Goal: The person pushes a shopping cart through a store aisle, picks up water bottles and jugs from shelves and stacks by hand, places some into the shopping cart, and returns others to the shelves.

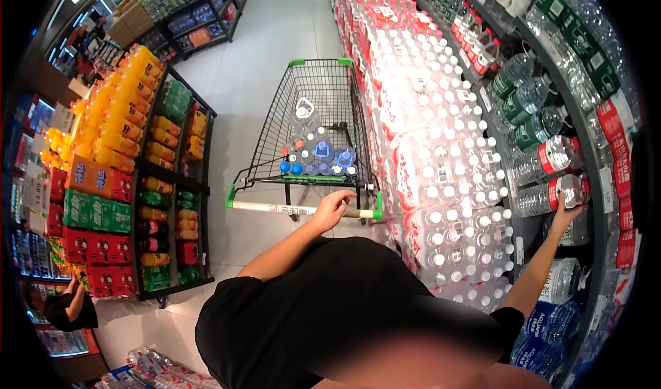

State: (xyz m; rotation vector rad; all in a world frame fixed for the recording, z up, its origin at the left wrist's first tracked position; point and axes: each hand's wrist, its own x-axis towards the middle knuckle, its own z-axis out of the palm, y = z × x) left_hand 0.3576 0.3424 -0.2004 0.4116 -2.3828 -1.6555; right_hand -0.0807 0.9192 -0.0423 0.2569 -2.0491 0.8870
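My left hand [332, 211] lies over the handle [275, 208] of a shopping cart, its fingers loosely curled. The cart [272, 127] is black wire with green corners. In it stand several clear bottles [320, 148] with blue, white and orange caps, seen from above. At the right, my right hand [569, 213] is closed around the cap end of a large water bottle [540, 197] with a red and white label, which lies on its side on the shelf. Another large water bottle [544, 158] with a similar label lies just beyond it.
Shrink-wrapped water packs [447, 175] are stacked right of the cart. A drinks rack [169, 182] with orange bottles stands left. Green-label bottles [527, 103] and blue-wrapped packs [551, 323] share the right shelf. A person [72, 310] is at the lower left. Tiled aisle floor [275, 17] runs ahead.
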